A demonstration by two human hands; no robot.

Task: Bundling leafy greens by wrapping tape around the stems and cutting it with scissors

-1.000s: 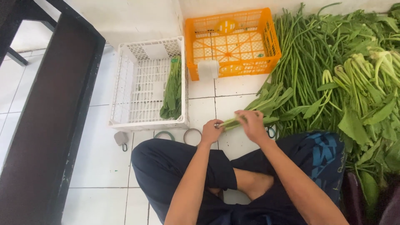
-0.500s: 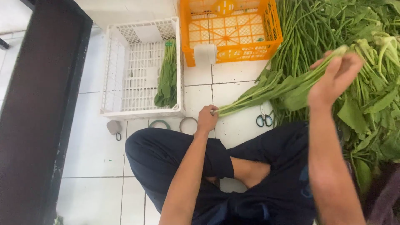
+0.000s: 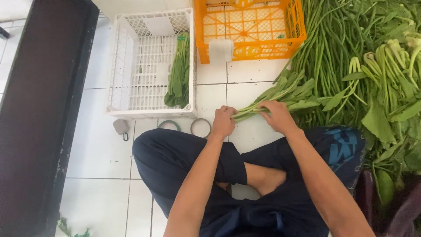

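Seated worker, viewed from above: the left hand (image 3: 223,122) is closed around the cut stem ends of a bunch of leafy greens (image 3: 280,94), while the right hand (image 3: 277,116) lies curled over the stems just beside it. The bunch runs from this two-handed grip up and rightward into the heap of greens (image 3: 364,66). Beyond the grip stand a white crate (image 3: 131,57) containing one bundle (image 3: 177,74) and an orange crate (image 3: 250,26); tape rolls (image 3: 201,127) lie just left of it.
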